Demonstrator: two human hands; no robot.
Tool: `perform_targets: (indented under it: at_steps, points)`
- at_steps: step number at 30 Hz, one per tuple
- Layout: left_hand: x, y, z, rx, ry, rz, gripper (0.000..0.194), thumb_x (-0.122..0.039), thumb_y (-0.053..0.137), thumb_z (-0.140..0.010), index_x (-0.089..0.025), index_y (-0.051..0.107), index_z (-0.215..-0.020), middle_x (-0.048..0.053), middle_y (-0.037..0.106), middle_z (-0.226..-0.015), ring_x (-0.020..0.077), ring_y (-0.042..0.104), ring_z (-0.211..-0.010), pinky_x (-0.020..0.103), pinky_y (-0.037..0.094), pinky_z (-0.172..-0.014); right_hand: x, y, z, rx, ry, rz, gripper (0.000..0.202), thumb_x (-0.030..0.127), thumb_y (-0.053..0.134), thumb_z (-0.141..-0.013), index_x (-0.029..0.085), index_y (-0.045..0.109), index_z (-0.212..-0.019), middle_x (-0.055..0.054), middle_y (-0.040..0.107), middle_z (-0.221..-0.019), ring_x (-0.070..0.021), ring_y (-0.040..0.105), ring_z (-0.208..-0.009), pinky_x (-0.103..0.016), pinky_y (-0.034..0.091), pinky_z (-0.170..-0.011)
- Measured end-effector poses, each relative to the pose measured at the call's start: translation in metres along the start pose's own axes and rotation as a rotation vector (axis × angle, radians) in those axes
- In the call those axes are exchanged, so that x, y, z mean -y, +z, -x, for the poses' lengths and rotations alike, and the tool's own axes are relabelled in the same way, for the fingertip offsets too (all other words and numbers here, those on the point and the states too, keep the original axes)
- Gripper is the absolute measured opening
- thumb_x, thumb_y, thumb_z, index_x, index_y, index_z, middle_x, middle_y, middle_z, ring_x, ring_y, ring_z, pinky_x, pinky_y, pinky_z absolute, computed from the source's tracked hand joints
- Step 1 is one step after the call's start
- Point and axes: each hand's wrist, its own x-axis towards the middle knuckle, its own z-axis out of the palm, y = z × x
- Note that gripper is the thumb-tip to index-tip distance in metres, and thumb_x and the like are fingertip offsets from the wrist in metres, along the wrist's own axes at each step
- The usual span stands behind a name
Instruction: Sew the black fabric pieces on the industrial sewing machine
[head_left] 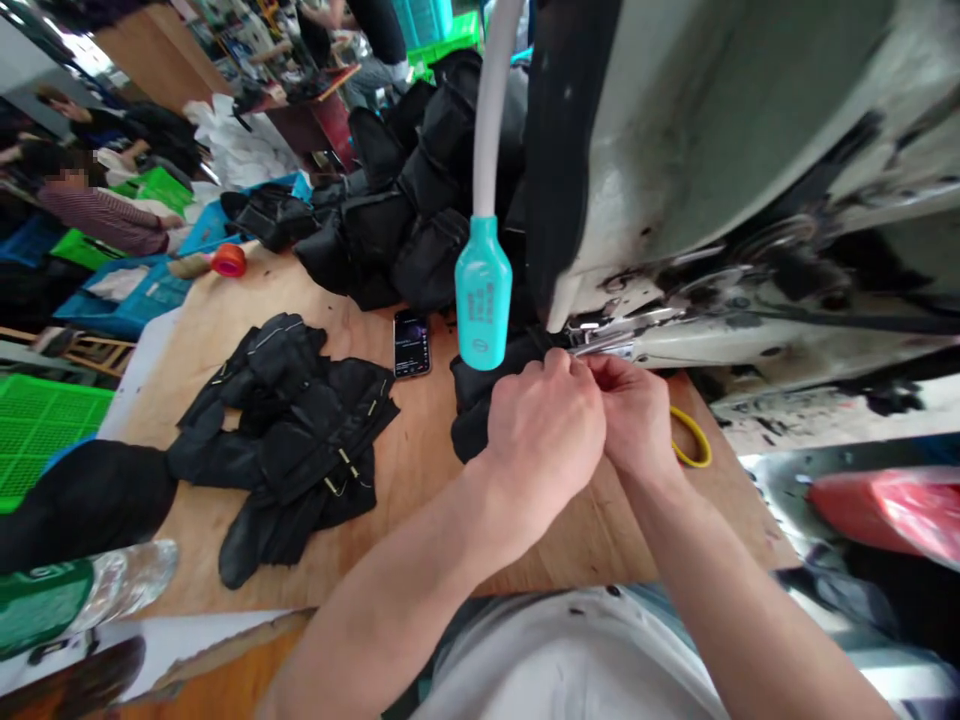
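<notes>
Both hands meet at the needle end of a sewing machine (667, 150). My left hand (547, 420) is closed, knuckles up, its fingertips hidden behind the hand. Beside it, partly covered by it, lies a black fabric piece (470, 412); whether the fingers grip it I cannot tell. My right hand (636, 408) is closed in a pinch just under the metal presser parts (600, 340), touching or nearly touching the left hand. What sits between its fingertips is too small and covered to make out.
A teal lamp (484, 295) hangs in front of the machine. On the wooden table (420, 500) are a phone (412, 343), black sewn pieces (292, 430), a black pile (420, 190), an orange tape roll (228, 260) and a yellow ring (694, 437). A bottle (90, 590) lies left. People sit behind.
</notes>
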Motion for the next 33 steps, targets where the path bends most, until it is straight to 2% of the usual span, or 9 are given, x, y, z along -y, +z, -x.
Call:
perform_targets:
  at_steps: [3,7,11,15,21,26,29,33]
  points:
    - [-0.001,0.006,0.009,-0.033,-0.016,-0.026,0.033,-0.016,0.05,-0.094,-0.007,0.06,-0.124,0.011,0.062,-0.1,0.0232,0.064,-0.089,0.034,0.051,-0.069,0.004,0.002,0.0,-0.019,0.012,0.002,0.032,0.044,0.084,-0.064,0.016,0.069,-0.069,-0.003,0.067,-0.063,-0.0152,0.056,-0.054,-0.026,0.044,-0.05]
    - [-0.001,0.011,0.02,-0.054,-0.052,-0.063,0.044,-0.015,0.043,-0.097,-0.008,0.05,-0.141,0.01,0.061,-0.102,0.0239,0.061,-0.093,0.038,0.051,-0.075,0.001,0.01,0.008,-0.078,-0.008,0.015,0.027,0.041,0.079,-0.07,0.016,0.069,-0.075,-0.003,0.067,-0.068,-0.0138,0.055,-0.056,-0.026,0.044,-0.052]
    - [0.0,0.001,0.016,-0.018,-0.033,-0.049,0.035,-0.014,0.041,-0.098,-0.01,0.062,-0.126,0.01,0.061,-0.1,0.0245,0.061,-0.092,0.039,0.051,-0.074,-0.007,0.019,0.018,-0.14,-0.082,0.039,0.02,0.037,0.071,-0.074,0.019,0.063,-0.075,-0.001,0.067,-0.07,-0.0161,0.058,-0.063,-0.029,0.048,-0.06]
    - [0.002,-0.011,0.008,0.045,0.011,-0.057,0.03,-0.013,0.042,-0.097,-0.011,0.069,-0.111,0.012,0.062,-0.1,0.0258,0.063,-0.092,0.039,0.052,-0.072,-0.009,0.02,0.022,-0.11,-0.118,0.076,0.02,0.038,0.062,-0.076,0.022,0.055,-0.069,0.0,0.062,-0.064,-0.0165,0.055,-0.062,-0.029,0.045,-0.057]
    - [0.001,-0.006,0.007,0.067,0.05,-0.112,0.03,-0.008,0.043,-0.094,-0.007,0.068,-0.111,0.012,0.063,-0.097,0.0241,0.065,-0.083,0.034,0.052,-0.061,-0.008,0.014,0.02,-0.053,-0.135,0.092,0.02,0.039,0.061,-0.077,0.021,0.055,-0.07,0.0,0.063,-0.065,-0.0162,0.054,-0.062,-0.029,0.043,-0.059]
    - [0.002,-0.008,0.006,0.092,0.095,-0.162,0.033,-0.007,0.038,-0.095,-0.006,0.067,-0.11,0.012,0.063,-0.099,0.0255,0.066,-0.085,0.034,0.052,-0.059,-0.013,0.014,0.019,-0.042,-0.135,0.1,0.02,0.038,0.059,-0.079,0.021,0.053,-0.071,0.001,0.062,-0.066,-0.0153,0.054,-0.063,-0.028,0.042,-0.061]
    - [0.007,-0.007,0.008,0.074,0.115,-0.204,0.035,-0.008,0.04,-0.095,-0.008,0.066,-0.118,0.012,0.062,-0.1,0.0252,0.066,-0.086,0.035,0.052,-0.06,-0.017,0.015,0.019,-0.044,-0.151,0.125,0.018,0.034,0.06,-0.081,0.021,0.054,-0.071,0.002,0.06,-0.065,-0.0138,0.052,-0.061,-0.027,0.041,-0.059]
    - [0.017,0.009,0.016,-0.019,0.12,-0.18,0.042,-0.013,0.049,-0.095,-0.014,0.059,-0.136,0.008,0.063,-0.1,0.0244,0.066,-0.091,0.034,0.051,-0.064,-0.024,0.014,0.018,-0.034,-0.154,0.092,0.013,0.029,0.063,-0.083,0.02,0.057,-0.075,0.003,0.059,-0.066,-0.012,0.051,-0.059,-0.024,0.039,-0.057]
